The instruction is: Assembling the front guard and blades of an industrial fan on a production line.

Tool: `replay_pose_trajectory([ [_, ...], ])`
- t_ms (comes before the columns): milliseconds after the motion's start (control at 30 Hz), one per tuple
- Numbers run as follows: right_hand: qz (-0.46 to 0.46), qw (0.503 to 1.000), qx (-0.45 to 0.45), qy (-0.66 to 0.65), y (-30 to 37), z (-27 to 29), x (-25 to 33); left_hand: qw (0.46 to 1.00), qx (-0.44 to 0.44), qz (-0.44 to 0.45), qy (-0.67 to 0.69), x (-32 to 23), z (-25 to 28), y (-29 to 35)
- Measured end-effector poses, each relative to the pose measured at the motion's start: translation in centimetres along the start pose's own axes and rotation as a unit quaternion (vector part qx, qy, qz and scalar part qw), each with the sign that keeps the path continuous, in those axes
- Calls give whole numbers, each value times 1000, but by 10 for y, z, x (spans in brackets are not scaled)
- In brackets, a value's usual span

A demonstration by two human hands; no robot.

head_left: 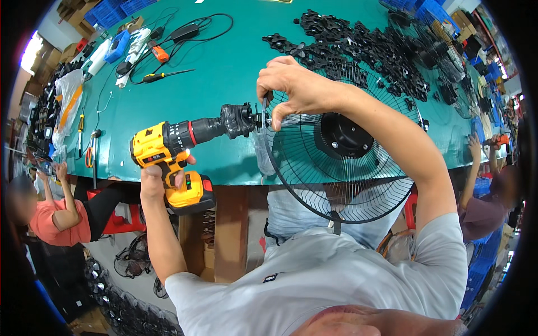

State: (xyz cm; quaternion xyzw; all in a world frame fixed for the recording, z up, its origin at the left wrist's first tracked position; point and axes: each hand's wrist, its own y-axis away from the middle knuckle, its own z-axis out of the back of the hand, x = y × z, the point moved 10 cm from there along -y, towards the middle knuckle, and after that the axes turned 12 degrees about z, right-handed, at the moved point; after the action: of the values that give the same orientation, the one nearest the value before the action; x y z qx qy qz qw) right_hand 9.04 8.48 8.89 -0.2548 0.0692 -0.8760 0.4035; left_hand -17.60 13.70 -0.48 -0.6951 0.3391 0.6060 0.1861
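My left hand (154, 182) is wrapped round the grip of a yellow and black cordless drill (151, 147), which lies sideways and points right. Black wrapping covers its front end (236, 120), which meets the rim of a round black wire fan guard (300, 162). The guard stands tilted at the table edge, against my body, with a black hub plate (348, 136) in its middle. Reaching over the top of it, my right hand (297, 87) pinches the rim beside the drill's tip. My fingers partly hide the contact point there.
Many black plastic parts (358, 47) are heaped on the green table (235, 61) at the back right, near more fan guards (431, 53). Cables, an adapter (184, 33) and a screwdriver (168, 75) lie at the back left. Other people sit at left (61, 215) and right (485, 201).
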Motion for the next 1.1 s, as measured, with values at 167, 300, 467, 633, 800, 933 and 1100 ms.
replay_pose_trajectory([
  [167,-5,1000,-8,-10,-1,-1,0,998,40,31,26,13,16,-32],
  [300,3,1000,-24,-12,0,1,0,997,41,43,48,21,16,-43],
  [467,8,999,-27,-18,1,-1,-4,996,36,60,57,34,27,-46],
  [633,2,999,-27,-27,0,-2,-7,994,11,73,84,41,22,-43],
  [800,-9,999,-8,-31,-1,-4,-8,991,2,93,97,43,20,-39],
  [933,-20,999,2,-32,-2,-7,-6,986,20,108,125,49,21,-34],
  [1100,-15,999,0,-34,0,-3,-3,986,10,87,144,45,5,-32],
])
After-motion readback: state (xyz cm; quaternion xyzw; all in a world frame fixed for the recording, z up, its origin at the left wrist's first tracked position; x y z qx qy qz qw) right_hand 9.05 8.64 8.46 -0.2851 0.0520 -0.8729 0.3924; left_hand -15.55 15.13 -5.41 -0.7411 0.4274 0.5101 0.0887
